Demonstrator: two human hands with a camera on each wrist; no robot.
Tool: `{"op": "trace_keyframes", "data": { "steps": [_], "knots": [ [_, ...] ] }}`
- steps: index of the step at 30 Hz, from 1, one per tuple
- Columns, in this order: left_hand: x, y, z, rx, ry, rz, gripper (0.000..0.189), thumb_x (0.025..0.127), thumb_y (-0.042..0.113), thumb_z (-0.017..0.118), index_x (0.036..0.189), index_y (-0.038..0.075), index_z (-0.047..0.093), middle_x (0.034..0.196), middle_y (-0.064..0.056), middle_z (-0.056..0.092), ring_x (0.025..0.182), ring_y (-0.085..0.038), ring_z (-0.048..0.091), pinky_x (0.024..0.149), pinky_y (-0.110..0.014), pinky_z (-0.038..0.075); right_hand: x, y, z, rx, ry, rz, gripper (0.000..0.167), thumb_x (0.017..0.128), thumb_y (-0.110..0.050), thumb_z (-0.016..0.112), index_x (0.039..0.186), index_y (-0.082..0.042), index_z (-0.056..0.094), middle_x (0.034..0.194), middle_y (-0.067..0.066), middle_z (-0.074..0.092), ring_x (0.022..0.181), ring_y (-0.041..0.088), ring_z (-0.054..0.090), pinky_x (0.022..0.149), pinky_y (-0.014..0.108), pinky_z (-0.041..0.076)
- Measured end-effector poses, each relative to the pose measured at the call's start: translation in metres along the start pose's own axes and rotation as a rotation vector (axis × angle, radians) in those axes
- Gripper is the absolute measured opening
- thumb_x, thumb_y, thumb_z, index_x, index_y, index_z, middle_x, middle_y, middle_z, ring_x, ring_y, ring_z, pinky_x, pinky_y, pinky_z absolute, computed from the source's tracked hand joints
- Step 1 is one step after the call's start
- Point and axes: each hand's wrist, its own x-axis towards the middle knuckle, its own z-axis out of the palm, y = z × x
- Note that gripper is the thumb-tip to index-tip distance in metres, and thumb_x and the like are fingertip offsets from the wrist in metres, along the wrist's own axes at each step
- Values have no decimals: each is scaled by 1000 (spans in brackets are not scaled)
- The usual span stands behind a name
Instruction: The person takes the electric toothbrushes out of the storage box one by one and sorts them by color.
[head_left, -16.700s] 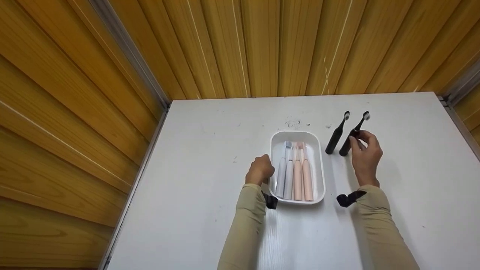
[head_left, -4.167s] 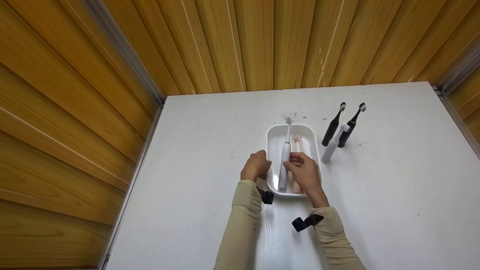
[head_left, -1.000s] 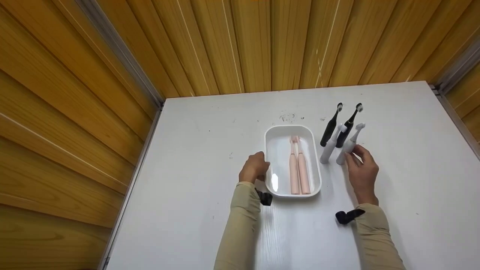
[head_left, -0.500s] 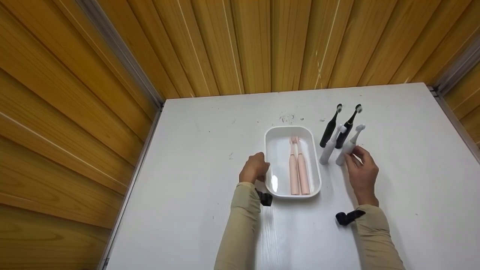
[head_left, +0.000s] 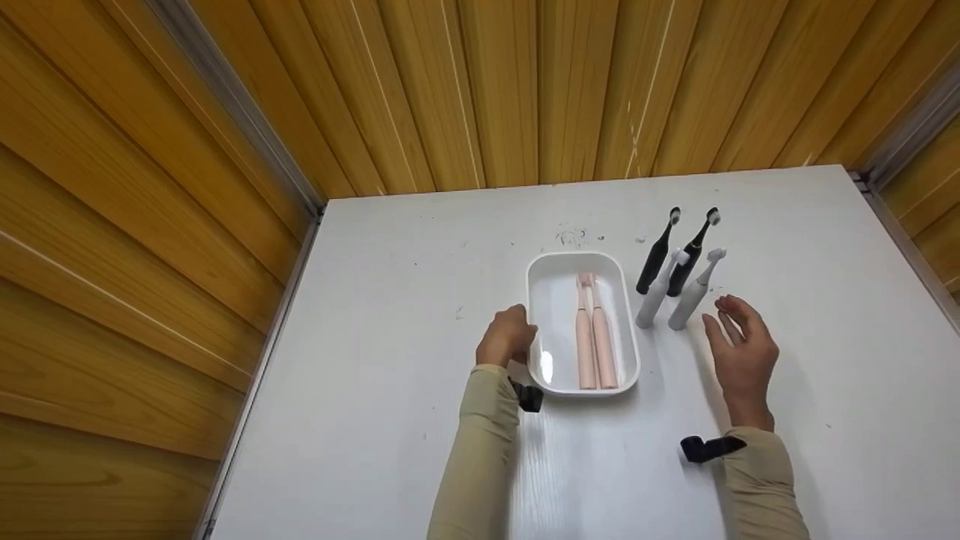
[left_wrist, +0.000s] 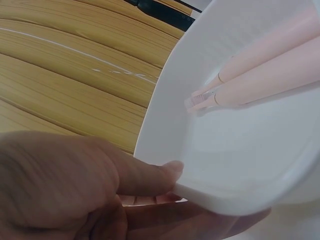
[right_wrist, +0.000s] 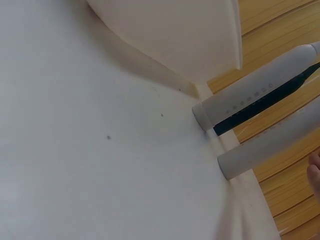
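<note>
My left hand [head_left: 507, 336] grips the left side of a white tray [head_left: 553, 322]; in the left wrist view the thumb [left_wrist: 150, 177] lies over the rim with fingers beneath it. Two pink electric toothbrushes [head_left: 604, 349] lie side by side in the tray, heads toward the wall. To its right, two white electric toothbrushes [head_left: 688, 304] stand upright on their bases. Behind them stand two black ones [head_left: 655, 262]. Just right of the nearer-right white toothbrush, my right hand [head_left: 745, 356] is apart from it, fingers loosely bent and holding nothing; only fingertips [right_wrist: 314, 172] show in the right wrist view.
The white table [head_left: 375, 360] bears small dark marks near its back. Wood-patterned panels [head_left: 510, 97] rise behind it and on the left [head_left: 135, 262]. The standing toothbrushes are close together beside the tray's right wall.
Over the sequence, both white toothbrushes went from the tray to standing in front of the black ones. Since half a second ago, my right hand has let go of the second and drawn right.
</note>
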Motion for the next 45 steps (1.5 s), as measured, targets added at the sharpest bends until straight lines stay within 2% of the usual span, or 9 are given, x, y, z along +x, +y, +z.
{"op": "trace_keyframes", "data": {
  "steps": [5,9,12,19,24,29,35,38,45],
  "knots": [
    [-1,-1,-2,0,0,-8,30,98,17,52,123,0,56,99,-17,67,76,-23,67,69,-37,57,-6,-12,0,50,6,29,42,82,8,67,123,7,56,120,21,62,112,13,62,94,23,49],
    [-1,-2,-3,-2,2,-10,28,97,16,53,119,0,56,97,-17,67,75,-23,67,68,-37,57,-17,-35,5,83,-32,48,42,83,9,66,123,8,55,120,24,61,112,13,62,93,23,49],
    [0,-2,-3,-4,3,-15,27,97,15,53,119,0,57,96,-17,67,74,-23,67,68,-37,57,-25,-41,13,111,-70,46,43,83,11,65,124,8,55,120,24,61,112,12,61,93,22,49],
    [1,-2,-4,-13,2,-28,29,96,16,53,121,1,56,96,-16,67,73,-22,66,66,-36,57,-40,-45,42,144,-212,-62,45,78,19,64,122,14,52,117,31,59,111,15,62,93,24,49],
    [1,-1,-4,8,-8,-23,30,97,17,51,123,1,55,98,-16,67,73,-22,67,66,-36,57,-47,-49,61,125,-312,30,45,79,12,69,122,10,55,117,25,61,111,23,62,92,23,49],
    [2,-1,-4,-10,-9,-32,30,98,16,51,124,1,54,100,-17,67,71,-23,68,63,-35,58,-49,-57,78,-31,-417,110,43,81,5,70,121,9,55,115,24,62,111,34,61,93,23,49],
    [1,-1,-2,-32,1,-33,31,97,15,51,124,1,54,98,-17,67,69,-22,67,60,-33,57,-49,-61,97,-306,-552,159,46,85,-5,68,124,12,51,116,28,61,111,38,60,97,42,49],
    [2,-1,-1,-25,-4,-29,31,98,15,51,125,1,54,101,-18,67,70,-22,67,60,-32,57,-49,-62,105,-429,-612,162,46,85,-9,66,123,13,51,113,28,61,106,39,59,93,48,48],
    [2,-1,0,-22,-13,-24,30,98,15,50,124,0,54,101,-18,66,72,-23,67,61,-33,57,-49,-61,116,-550,-677,210,44,85,-11,63,121,13,53,103,24,61,94,33,58,86,47,48]
  ]
}}
